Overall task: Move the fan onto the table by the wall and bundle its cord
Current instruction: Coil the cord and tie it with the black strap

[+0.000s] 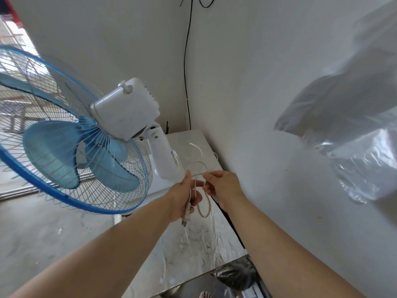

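A white fan (126, 110) with blue blades and a wire guard stands on the shiny metal table (193, 237) in the wall corner, its head facing left. Its thin white cord (205, 208) runs from the table behind the fan's stand and hangs in loops between my hands. My left hand (185, 196) grips the cord near its plug (186, 216), which dangles below the palm. My right hand (223, 186) pinches another stretch of the cord just to the right, close to the wall.
White walls meet in the corner behind the table, and a black cable (186, 67) runs down that corner. A clear plastic sheet (352, 130) hangs from the right wall. Grey concrete floor lies to the left. A dark bag (236, 276) sits below the table's near end.
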A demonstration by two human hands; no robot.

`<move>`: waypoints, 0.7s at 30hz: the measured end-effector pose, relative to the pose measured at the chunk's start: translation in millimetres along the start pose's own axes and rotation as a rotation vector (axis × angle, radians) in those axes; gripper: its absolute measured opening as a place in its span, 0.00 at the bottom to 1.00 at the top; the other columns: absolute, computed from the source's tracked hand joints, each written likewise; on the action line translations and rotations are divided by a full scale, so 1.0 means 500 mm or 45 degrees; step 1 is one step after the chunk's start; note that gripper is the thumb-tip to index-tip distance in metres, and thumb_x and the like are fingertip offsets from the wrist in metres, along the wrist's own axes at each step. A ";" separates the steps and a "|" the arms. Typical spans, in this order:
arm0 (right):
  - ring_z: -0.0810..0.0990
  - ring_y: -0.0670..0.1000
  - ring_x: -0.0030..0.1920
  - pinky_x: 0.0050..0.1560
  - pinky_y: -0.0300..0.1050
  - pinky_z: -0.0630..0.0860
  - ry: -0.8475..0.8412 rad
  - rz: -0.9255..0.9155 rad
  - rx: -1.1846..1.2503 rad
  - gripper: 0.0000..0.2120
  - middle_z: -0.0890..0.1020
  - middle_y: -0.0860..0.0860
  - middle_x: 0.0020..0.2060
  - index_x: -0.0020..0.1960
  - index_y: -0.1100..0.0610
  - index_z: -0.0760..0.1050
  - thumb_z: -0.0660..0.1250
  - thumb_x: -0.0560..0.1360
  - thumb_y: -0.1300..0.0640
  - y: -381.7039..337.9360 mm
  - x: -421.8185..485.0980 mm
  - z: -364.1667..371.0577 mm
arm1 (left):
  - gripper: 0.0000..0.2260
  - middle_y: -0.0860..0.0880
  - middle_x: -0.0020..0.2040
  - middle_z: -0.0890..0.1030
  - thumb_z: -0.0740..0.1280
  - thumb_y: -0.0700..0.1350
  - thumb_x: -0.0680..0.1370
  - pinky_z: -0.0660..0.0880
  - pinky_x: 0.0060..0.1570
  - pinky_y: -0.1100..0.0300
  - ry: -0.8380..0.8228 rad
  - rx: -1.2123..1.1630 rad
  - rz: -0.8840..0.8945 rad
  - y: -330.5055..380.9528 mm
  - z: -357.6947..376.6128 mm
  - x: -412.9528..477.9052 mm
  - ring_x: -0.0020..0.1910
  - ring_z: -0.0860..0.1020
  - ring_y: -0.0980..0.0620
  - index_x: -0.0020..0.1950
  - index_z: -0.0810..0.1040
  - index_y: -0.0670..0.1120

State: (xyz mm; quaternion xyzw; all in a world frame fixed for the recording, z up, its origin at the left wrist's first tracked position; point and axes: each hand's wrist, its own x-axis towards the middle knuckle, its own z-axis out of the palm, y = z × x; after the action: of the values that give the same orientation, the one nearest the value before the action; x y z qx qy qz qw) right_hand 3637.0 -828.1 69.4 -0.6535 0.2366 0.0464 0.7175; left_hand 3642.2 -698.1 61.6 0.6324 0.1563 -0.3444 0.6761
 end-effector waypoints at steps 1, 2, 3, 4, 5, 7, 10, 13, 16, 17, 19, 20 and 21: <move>0.77 0.48 0.22 0.26 0.38 0.75 0.000 0.005 0.012 0.03 0.79 0.52 0.21 0.41 0.60 0.78 0.70 0.73 0.65 0.000 0.003 0.001 | 0.27 0.47 0.31 0.77 0.47 0.62 0.80 0.64 0.30 0.61 0.005 -0.002 0.021 -0.002 -0.005 0.001 0.29 0.69 0.52 0.54 0.78 0.46; 0.77 0.48 0.22 0.26 0.37 0.75 -0.004 0.012 0.017 0.03 0.79 0.52 0.22 0.41 0.60 0.78 0.71 0.72 0.65 0.001 0.004 0.000 | 0.25 0.47 0.32 0.79 0.48 0.60 0.81 0.64 0.31 0.61 0.003 0.007 0.037 -0.005 -0.010 0.002 0.31 0.71 0.52 0.54 0.79 0.47; 0.77 0.48 0.22 0.26 0.37 0.75 -0.011 0.015 0.009 0.04 0.80 0.52 0.22 0.41 0.60 0.78 0.72 0.71 0.65 0.002 0.005 0.000 | 0.22 0.47 0.33 0.80 0.50 0.58 0.81 0.64 0.31 0.60 -0.008 0.022 0.045 -0.007 -0.015 0.002 0.33 0.73 0.52 0.55 0.79 0.47; 0.77 0.49 0.22 0.26 0.38 0.74 -0.023 0.014 -0.009 0.04 0.80 0.53 0.23 0.40 0.60 0.78 0.72 0.71 0.65 0.003 0.006 0.000 | 0.20 0.48 0.34 0.80 0.53 0.57 0.81 0.65 0.33 0.59 -0.029 0.033 0.041 -0.006 -0.020 0.001 0.35 0.74 0.51 0.56 0.79 0.46; 0.77 0.49 0.23 0.26 0.38 0.74 -0.042 0.008 -0.033 0.04 0.80 0.53 0.24 0.39 0.60 0.78 0.73 0.70 0.65 0.004 0.006 0.000 | 0.20 0.48 0.34 0.80 0.55 0.57 0.80 0.65 0.35 0.59 -0.055 0.032 0.018 -0.004 -0.024 -0.001 0.37 0.74 0.51 0.56 0.79 0.46; 0.75 0.48 0.23 0.25 0.38 0.73 -0.094 -0.019 -0.104 0.05 0.79 0.53 0.25 0.39 0.60 0.78 0.73 0.70 0.65 0.005 0.005 0.000 | 0.23 0.48 0.35 0.77 0.57 0.62 0.77 0.65 0.38 0.57 -0.139 -0.027 -0.087 0.006 -0.032 -0.005 0.37 0.73 0.50 0.54 0.79 0.46; 0.74 0.47 0.21 0.23 0.38 0.71 -0.149 -0.078 -0.263 0.04 0.78 0.51 0.23 0.40 0.58 0.78 0.71 0.71 0.65 0.002 0.008 -0.002 | 0.34 0.47 0.35 0.75 0.55 0.74 0.69 0.67 0.40 0.56 -0.262 -0.255 -0.204 0.018 -0.050 -0.006 0.37 0.75 0.48 0.50 0.79 0.45; 0.73 0.45 0.20 0.24 0.38 0.71 -0.185 -0.159 -0.479 0.06 0.77 0.47 0.19 0.39 0.53 0.79 0.71 0.71 0.63 -0.004 0.015 -0.011 | 0.38 0.46 0.36 0.76 0.54 0.75 0.69 0.69 0.44 0.54 -0.265 -0.303 -0.241 0.021 -0.067 -0.002 0.38 0.78 0.46 0.54 0.78 0.43; 0.73 0.44 0.20 0.25 0.36 0.71 -0.191 -0.214 -0.600 0.07 0.78 0.45 0.19 0.38 0.50 0.79 0.71 0.71 0.61 -0.008 0.018 -0.018 | 0.29 0.46 0.37 0.76 0.55 0.66 0.75 0.69 0.48 0.53 -0.216 -0.211 -0.239 0.022 -0.070 -0.002 0.41 0.79 0.46 0.55 0.79 0.43; 0.74 0.44 0.20 0.25 0.36 0.71 -0.176 -0.216 -0.589 0.07 0.78 0.45 0.19 0.38 0.51 0.79 0.71 0.71 0.61 -0.008 0.019 -0.019 | 0.25 0.46 0.37 0.76 0.55 0.62 0.77 0.69 0.47 0.54 -0.198 -0.210 -0.222 0.023 -0.068 -0.003 0.41 0.78 0.46 0.55 0.78 0.42; 0.74 0.44 0.21 0.26 0.37 0.72 -0.150 -0.185 -0.495 0.05 0.77 0.46 0.19 0.40 0.53 0.79 0.71 0.72 0.61 -0.007 0.020 -0.019 | 0.20 0.46 0.35 0.75 0.56 0.54 0.79 0.71 0.45 0.54 -0.157 -0.243 -0.179 0.027 -0.061 -0.007 0.39 0.77 0.46 0.56 0.77 0.41; 0.74 0.44 0.21 0.26 0.37 0.72 -0.145 -0.165 -0.426 0.03 0.77 0.47 0.19 0.41 0.55 0.79 0.70 0.72 0.61 -0.006 0.020 -0.017 | 0.18 0.46 0.35 0.74 0.57 0.52 0.79 0.71 0.45 0.54 -0.144 -0.264 -0.162 0.028 -0.058 -0.008 0.37 0.76 0.46 0.57 0.77 0.40; 0.74 0.45 0.22 0.26 0.37 0.73 -0.138 -0.148 -0.355 0.02 0.78 0.48 0.20 0.42 0.56 0.79 0.70 0.72 0.62 -0.005 0.019 -0.014 | 0.17 0.46 0.34 0.74 0.57 0.51 0.79 0.72 0.44 0.54 -0.138 -0.279 -0.146 0.028 -0.055 -0.009 0.36 0.75 0.46 0.57 0.77 0.40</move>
State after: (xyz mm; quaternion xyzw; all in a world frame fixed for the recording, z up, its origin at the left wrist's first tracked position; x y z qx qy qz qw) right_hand 3644.6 -837.4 67.8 -0.7560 0.1504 0.0725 0.6329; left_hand 3654.3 -671.0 70.8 0.5251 0.1923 -0.3970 0.7278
